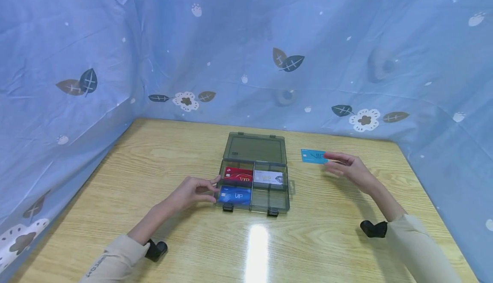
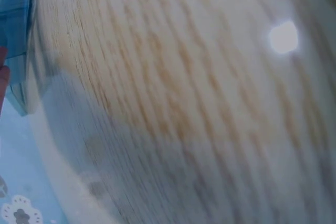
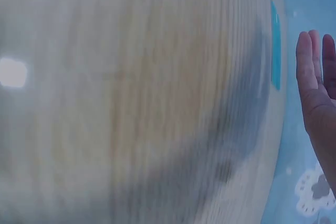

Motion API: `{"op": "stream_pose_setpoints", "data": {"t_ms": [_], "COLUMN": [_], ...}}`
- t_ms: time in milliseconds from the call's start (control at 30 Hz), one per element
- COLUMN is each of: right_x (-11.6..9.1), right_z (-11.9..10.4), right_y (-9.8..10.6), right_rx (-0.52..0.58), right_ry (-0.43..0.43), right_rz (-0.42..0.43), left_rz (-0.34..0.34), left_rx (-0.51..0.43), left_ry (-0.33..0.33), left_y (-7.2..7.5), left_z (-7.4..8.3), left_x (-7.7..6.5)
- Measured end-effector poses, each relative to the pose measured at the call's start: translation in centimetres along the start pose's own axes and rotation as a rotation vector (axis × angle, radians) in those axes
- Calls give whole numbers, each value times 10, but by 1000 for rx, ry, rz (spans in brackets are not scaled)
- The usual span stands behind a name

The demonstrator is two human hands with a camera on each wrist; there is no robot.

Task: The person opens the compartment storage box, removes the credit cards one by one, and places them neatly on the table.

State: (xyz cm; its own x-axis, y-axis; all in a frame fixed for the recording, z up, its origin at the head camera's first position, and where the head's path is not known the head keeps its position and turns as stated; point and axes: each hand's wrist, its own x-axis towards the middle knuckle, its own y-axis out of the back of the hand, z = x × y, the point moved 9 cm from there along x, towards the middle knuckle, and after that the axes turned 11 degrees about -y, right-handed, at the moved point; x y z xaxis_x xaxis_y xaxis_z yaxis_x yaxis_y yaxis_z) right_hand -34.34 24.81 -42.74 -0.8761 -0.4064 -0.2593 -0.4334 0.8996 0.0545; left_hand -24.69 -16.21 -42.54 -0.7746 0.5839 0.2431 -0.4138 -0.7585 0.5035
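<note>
A smoky see-through plastic box (image 1: 269,209) lies on the table with its lid (image 1: 255,148) folded back. A red VIP card (image 1: 236,174), a white VIP card (image 1: 263,177) and a blue VIP card (image 1: 231,195) each sit in their own compartment; the front right one holds no card. My left hand (image 1: 192,192) has its fingertips at the box's left wall, thumb and fingers apart. On the right, a light-blue VIP card (image 1: 312,156) lies flat on the table. Over its right end reaches my right hand (image 1: 352,171), which in the right wrist view (image 3: 320,82) has extended fingers, apart from the card.
The wood-grain table (image 1: 316,240) is bordered at the back and sides by a blue leaf-patterned cloth (image 1: 246,52). Two black latches (image 1: 273,212) stick out at the box's front edge. A bright glare (image 1: 256,248) lies on the tabletop in front.
</note>
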Motion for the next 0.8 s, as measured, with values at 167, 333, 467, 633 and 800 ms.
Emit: {"op": "stream_pose_setpoints", "data": {"t_ms": [167,333,467,633,800], "right_x": [-2,-5,-7,-10,-15], "right_z": [-2,0,4,8,10], "right_y": [-22,-38,-48,-61,-76], "right_rx": [53,36,-18,-51,-37], "right_ry": [25,7,-20,-45,-72], "right_rz": [-58,-54,-35,-32,-46], "left_rz": [-2,-1,0,-2,-3], "left_rx": [-7,-14,-9,-10,-25], "left_ry": [6,9,6,-5,-7], "left_y": [0,0,1,1,0], "left_z": [1,2,3,2,2], "left_x": [-1,0,0,0,0]}}
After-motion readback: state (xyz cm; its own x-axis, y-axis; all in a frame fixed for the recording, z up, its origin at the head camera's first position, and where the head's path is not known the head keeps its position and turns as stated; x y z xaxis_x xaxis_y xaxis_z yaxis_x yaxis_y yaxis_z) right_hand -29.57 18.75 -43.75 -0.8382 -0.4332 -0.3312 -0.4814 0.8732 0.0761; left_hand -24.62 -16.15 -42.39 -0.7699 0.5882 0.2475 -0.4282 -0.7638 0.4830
